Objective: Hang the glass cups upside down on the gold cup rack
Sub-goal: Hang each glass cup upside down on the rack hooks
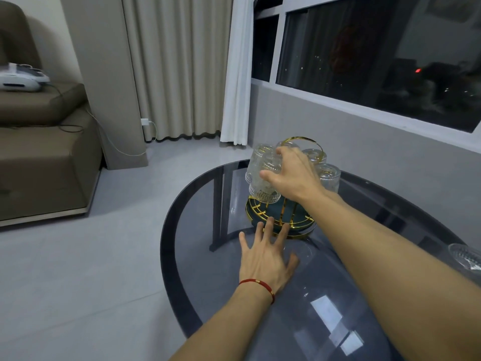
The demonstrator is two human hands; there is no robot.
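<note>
1. the gold cup rack [279,220] stands upright on the smoked-glass round worktop [197,256], its loop handle at the top, toward 12 o'clock from the hands.
2. five ribbed glass cups hang on it mouth down, long axes roughly vertical.
3. the right hand [291,175] grips one hanging glass cup [264,190] on the rack's 9 o'clock side, fingers curled round it.
4. the left hand [265,256], fingers spread flat, touches the rack's wire base.
5. one more loose cup [466,256] sits at the worktop's 3 o'clock edge.
</note>
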